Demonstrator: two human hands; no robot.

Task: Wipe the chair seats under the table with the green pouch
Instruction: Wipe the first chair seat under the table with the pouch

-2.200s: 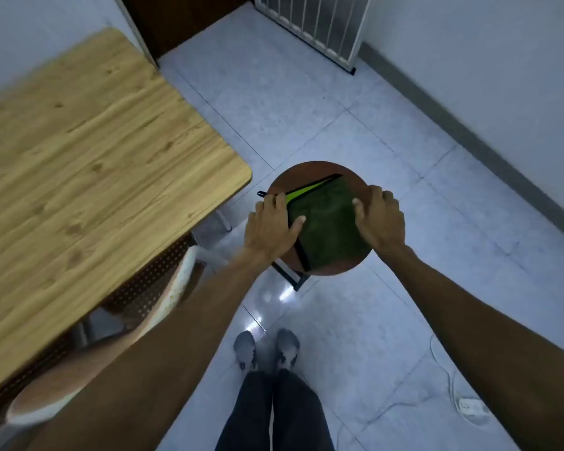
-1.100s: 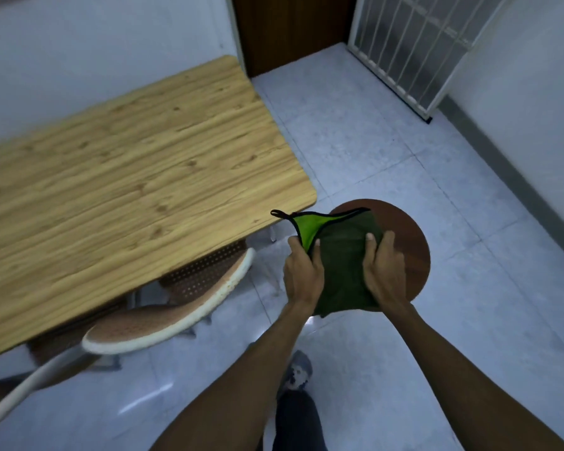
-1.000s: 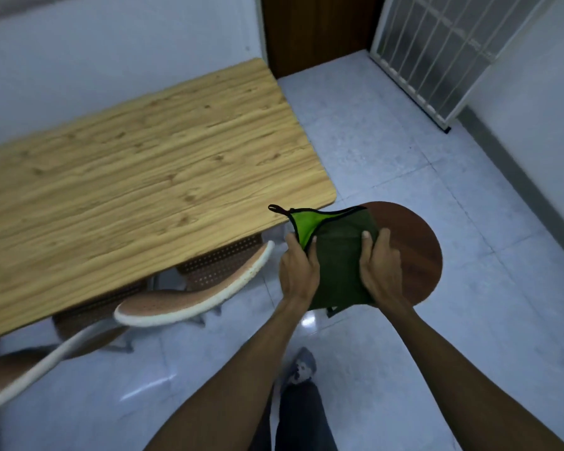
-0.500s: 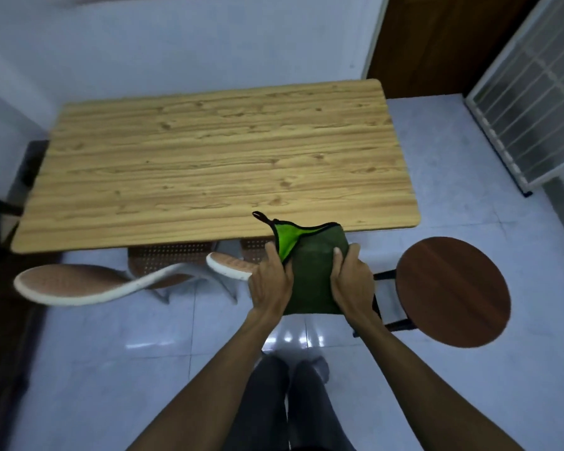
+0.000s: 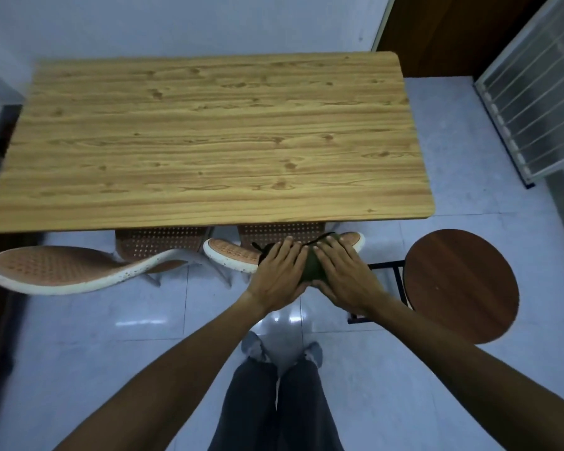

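The green pouch (image 5: 310, 267) lies pressed against the backrest top of the right chair (image 5: 233, 253), mostly covered by my hands. My left hand (image 5: 279, 271) grips its left side and my right hand (image 5: 342, 271) its right side, fingers spread flat over it. That chair's perforated brown seat (image 5: 280, 230) is tucked under the wooden table (image 5: 209, 141). A second chair (image 5: 56, 268) with the same brown backrest and white rim stands to the left, its seat (image 5: 160, 239) also under the table edge.
A round dark-brown stool (image 5: 461, 284) on a black frame stands right of my hands. My legs and shoes (image 5: 280, 353) are on the glossy tiled floor below. A white grille (image 5: 534, 102) leans at the far right beside a brown door (image 5: 437, 34).
I lifted the pouch off the round stool, turned left to face the table, and brought it down with both hands onto the right chair's backrest.
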